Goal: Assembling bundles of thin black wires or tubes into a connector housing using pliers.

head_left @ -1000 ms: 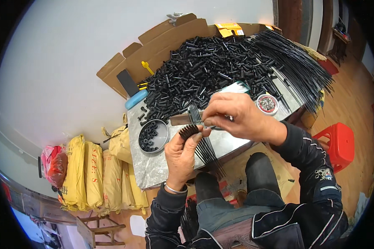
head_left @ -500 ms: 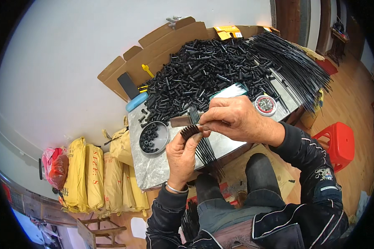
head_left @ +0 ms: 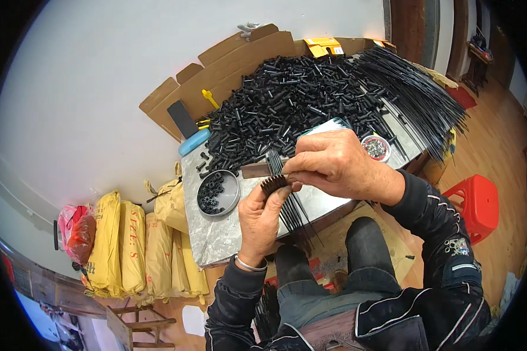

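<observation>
My left hand (head_left: 259,225) is closed around a fanned row of small dark pieces (head_left: 273,185), which stick up between thumb and fingers. Against the right end of that row, my right hand (head_left: 328,164) pinches with thumb and forefinger; whatever lies between those fingertips is too small to make out. Both hands are above the front edge of the table. Just beyond and below them, a bundle of thin black rods (head_left: 297,219) lies across a brown block (head_left: 255,170) and sticks out past the edge toward my knees.
A large heap of short black tubular parts (head_left: 287,99) covers the grey table (head_left: 208,243), backed by cardboard (head_left: 216,73). Long black rods (head_left: 416,93) lie at the right. Nearby are a round tin (head_left: 235,202) of black rings and a tub (head_left: 386,153) of small metal pieces. A red stool (head_left: 480,205) stands right.
Both hands stay together at the row of dark pieces, with only small shifts of the fingers. The whole view has moved slightly.
</observation>
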Demonstrator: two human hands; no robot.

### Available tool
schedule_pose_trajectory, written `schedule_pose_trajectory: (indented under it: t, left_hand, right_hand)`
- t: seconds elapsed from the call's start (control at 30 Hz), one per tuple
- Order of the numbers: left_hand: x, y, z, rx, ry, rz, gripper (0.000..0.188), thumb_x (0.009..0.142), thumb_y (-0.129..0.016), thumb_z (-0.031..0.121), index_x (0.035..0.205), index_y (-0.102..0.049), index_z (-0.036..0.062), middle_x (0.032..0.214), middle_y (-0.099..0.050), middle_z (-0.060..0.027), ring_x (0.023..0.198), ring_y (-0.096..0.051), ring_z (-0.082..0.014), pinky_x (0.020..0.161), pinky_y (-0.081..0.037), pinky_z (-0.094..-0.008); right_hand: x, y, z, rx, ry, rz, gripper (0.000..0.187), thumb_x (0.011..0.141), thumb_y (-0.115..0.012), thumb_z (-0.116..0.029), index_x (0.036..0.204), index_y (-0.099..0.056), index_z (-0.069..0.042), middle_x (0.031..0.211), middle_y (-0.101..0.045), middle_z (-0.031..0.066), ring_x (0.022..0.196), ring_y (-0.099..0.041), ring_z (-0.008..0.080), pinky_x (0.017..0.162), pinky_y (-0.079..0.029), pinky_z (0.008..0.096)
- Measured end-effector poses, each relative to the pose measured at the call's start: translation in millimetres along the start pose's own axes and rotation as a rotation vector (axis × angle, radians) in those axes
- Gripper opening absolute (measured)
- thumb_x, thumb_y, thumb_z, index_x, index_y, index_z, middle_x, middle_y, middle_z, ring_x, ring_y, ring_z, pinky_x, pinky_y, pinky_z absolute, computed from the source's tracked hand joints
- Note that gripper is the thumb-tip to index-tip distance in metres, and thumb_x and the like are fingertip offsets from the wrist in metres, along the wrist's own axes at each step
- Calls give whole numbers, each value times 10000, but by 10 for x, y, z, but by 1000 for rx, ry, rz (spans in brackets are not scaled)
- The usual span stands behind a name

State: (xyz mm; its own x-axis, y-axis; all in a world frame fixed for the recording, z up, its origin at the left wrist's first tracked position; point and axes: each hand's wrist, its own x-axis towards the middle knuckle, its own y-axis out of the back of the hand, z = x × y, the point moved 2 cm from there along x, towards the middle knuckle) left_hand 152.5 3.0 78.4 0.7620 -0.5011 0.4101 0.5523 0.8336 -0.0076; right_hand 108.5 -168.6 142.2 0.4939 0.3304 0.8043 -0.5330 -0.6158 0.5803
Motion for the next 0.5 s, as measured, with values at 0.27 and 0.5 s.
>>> schedule_pose_trajectory:
  t: [0.27,0.5]
  left_hand:
    - [33,53,1,-38,28,-48,195,934,-583,86,1081,-647,-24,980,-706,-96,927,-654,-140,845,-500,-254]
    - [43,71,-21,-35,44,-79,194,930,-588,89,1079,-656,-15,987,-708,-101,943,-656,-143,856,-502,-257]
  right_hand:
    - [44,-35,63,25,48,-23,146,695,-749,-82,801,-651,-60,678,-563,35,564,-591,196,473,-446,309]
    - [-1,-62,100,171,-82,-42,118,731,-726,-70,818,-649,-50,681,-564,43,566,-598,203,487,-460,304]
